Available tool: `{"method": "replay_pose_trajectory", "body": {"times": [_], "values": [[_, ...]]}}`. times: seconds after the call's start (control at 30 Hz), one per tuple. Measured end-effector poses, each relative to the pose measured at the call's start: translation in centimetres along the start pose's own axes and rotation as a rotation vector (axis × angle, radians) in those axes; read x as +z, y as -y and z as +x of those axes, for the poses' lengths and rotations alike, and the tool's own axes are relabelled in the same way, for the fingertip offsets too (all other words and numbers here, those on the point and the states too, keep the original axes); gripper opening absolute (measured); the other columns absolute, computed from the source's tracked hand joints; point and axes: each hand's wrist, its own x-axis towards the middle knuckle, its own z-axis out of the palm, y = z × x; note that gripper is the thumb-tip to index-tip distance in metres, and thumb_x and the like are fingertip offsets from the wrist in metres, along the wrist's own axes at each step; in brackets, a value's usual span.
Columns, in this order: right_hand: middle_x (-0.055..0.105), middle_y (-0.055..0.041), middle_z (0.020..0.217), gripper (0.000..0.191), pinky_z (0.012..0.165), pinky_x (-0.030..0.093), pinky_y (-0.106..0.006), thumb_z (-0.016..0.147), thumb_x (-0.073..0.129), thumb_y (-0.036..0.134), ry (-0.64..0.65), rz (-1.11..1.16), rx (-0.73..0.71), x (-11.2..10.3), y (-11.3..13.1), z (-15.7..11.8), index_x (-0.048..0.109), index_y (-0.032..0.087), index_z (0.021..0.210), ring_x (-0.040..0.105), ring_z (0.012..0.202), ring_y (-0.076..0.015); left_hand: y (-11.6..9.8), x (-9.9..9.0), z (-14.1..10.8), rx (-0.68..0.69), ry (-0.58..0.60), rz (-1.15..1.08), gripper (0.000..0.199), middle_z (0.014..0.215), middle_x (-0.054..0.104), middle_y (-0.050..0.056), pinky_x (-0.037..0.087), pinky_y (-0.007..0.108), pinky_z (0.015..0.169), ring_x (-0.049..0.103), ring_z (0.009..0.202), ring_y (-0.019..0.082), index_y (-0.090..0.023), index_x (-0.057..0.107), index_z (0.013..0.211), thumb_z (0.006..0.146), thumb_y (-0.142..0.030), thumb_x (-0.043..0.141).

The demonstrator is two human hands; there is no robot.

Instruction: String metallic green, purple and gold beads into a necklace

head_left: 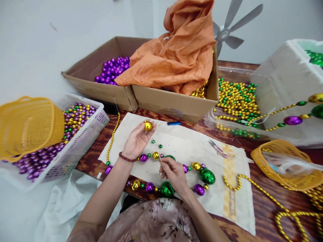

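Observation:
My left hand (137, 139), palm up, holds a shiny gold bead (148, 126) on its curled fingers above the white cloth (196, 141). Thumb and fingers of my right hand (173, 171) pinch a thin needle-like piece (158, 156), from which a fine line runs up toward the gold bead. Below and between the hands lies a garland of purple, gold and green beads, with a large green bead (207, 176) to the right of my right hand. Two small green beads (160, 146) rest loose on the cloth.
Cardboard boxes (174, 104) with purple beads and orange fabric (176, 64) stand behind the cloth. At left, a yellow basket (30, 127) sits on a white crate (88, 144). Scissors (218, 149), a blue lighter-like object (174, 123) and another yellow basket (287, 164) are on the right.

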Motion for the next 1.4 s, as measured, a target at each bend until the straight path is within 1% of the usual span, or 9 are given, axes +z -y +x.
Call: {"method": "replay_pose_trajectory", "body": {"times": [0.43,0.63,0.77,0.87,0.93,1.03,1.2,1.3,1.4], "values": [[0.064,0.0029,0.062,0.021,0.043,0.043,-0.018,0.095,0.053,0.036,-0.02,0.007,-0.019,0.7,0.3,1.0,0.064,0.019,0.092,0.059,0.043,-0.0085,0.6,-0.2,-1.5,0.047,0.081,0.118,0.023,0.113,0.074,0.009,0.048,0.038,0.109,0.068,0.114,0.023,-0.016,0.072,0.105,0.083,-0.015,0.072],[0.062,0.0041,0.062,0.018,0.045,0.043,-0.018,0.095,0.053,0.034,-0.045,0.022,-0.037,1.1,1.3,2.2,0.064,0.02,0.093,0.058,0.045,-0.0081,1.2,-0.7,-2.9,0.021,0.173,0.322,0.028,0.121,0.071,0.009,0.048,0.039,0.106,0.067,0.115,0.024,-0.019,0.072,0.11,0.084,-0.029,0.075],[0.063,0.0035,0.066,0.019,0.046,0.043,-0.018,0.095,0.055,0.037,-0.076,0.109,-0.008,0.6,1.7,2.6,0.063,0.02,0.094,0.058,0.048,-0.0082,0.6,-2.4,-0.9,0.135,0.165,0.793,0.033,0.117,0.071,0.011,0.049,0.041,0.101,0.066,0.11,0.024,-0.019,0.069,0.115,0.094,-0.044,0.059],[0.062,0.0037,0.067,0.02,0.046,0.044,-0.018,0.094,0.057,0.039,-0.075,0.167,0.023,0.3,1.6,2.5,0.062,0.02,0.094,0.058,0.049,-0.0083,0.4,-4.1,1.7,0.321,0.16,1.384,0.018,0.107,0.07,0.009,0.047,0.041,0.1,0.063,0.103,0.023,-0.019,0.069,0.102,0.092,-0.028,0.056],[0.061,0.0038,0.069,0.02,0.047,0.044,-0.018,0.094,0.057,0.04,-0.058,0.204,0.037,0.3,1.4,2.3,0.061,0.02,0.098,0.059,0.05,-0.0083,0.9,-4.9,3.1,0.321,0.288,1.677,0.018,0.1,0.067,0.009,0.047,0.041,0.097,0.061,0.098,0.024,-0.019,0.069,0.095,0.088,-0.016,0.054],[0.063,0.0029,0.074,0.022,0.047,0.044,-0.019,0.093,0.058,0.04,-0.035,0.247,0.049,0.4,0.9,1.9,0.061,0.02,0.103,0.06,0.053,-0.0088,2.2,-5.6,4.1,0.241,0.48,1.849,0.021,0.094,0.063,0.01,0.048,0.038,0.089,0.059,0.089,0.024,-0.018,0.07,0.09,0.08,-0.008,0.055],[0.071,-0.002,0.08,0.025,0.048,0.045,-0.021,0.09,0.061,0.042,-0.047,0.231,0.069,0.2,0.6,1.7,0.062,0.02,0.102,0.065,0.057,-0.0118,3.0,-6.2,5.0,0.211,0.407,1.685,0.016,0.083,0.062,0.008,0.047,0.034,0.082,0.056,0.078,0.022,-0.02,0.067,0.077,0.072,-0.006,0.062],[0.074,-0.0039,0.079,0.023,0.048,0.044,-0.021,0.087,0.064,0.041,-0.078,0.229,0.102,-0.1,0.7,1.8,0.063,0.019,0.091,0.067,0.057,-0.0132,1.7,-6.1,5.2,0.161,0.23,1.3,0.008,0.079,0.064,0.004,0.049,0.032,0.078,0.059,0.075,0.019,-0.019,0.069,0.078,0.072,-0.016,0.072],[0.073,-0.0033,0.074,0.022,0.048,0.043,-0.021,0.087,0.064,0.04,-0.085,0.208,0.111,-0.2,0.7,1.6,0.066,0.018,0.086,0.067,0.055,-0.0132,0.0,-5.5,4.3,0.014,0.115,0.775,0.02,0.083,0.07,0.005,0.052,0.029,0.075,0.066,0.074,0.016,-0.017,0.073,0.09,0.075,-0.028,0.078]]}}
